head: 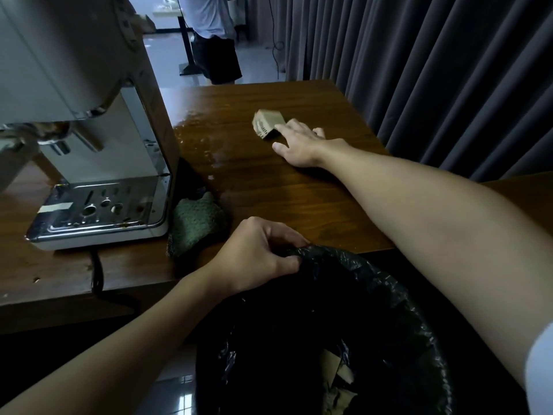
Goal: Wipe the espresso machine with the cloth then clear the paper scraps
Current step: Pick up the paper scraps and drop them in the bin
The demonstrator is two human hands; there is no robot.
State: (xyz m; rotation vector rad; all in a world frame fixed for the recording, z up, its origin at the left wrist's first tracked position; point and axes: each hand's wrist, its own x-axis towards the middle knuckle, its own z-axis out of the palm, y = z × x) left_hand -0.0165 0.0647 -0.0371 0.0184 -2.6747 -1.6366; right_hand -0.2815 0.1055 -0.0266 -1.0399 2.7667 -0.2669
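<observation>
A brown paper scrap (267, 123) lies on the wooden table (299, 190) toward its far right. My right hand (302, 143) reaches out flat over the table, its fingertips touching the scrap's near edge. My left hand (260, 254) grips the rim of a bin lined with a black bag (344, 324), held just below the table's front edge. More brown scraps (338, 375) lie inside the bin. The white and steel espresso machine (89, 145) stands at the left. A green cloth (196, 223) lies crumpled beside its base.
A wet streak (203, 136) shines on the table right of the machine. A black cable (97, 274) hangs over the front edge. Grey curtains (434, 70) close off the right side. A person (214, 37) stands beyond the table's far end.
</observation>
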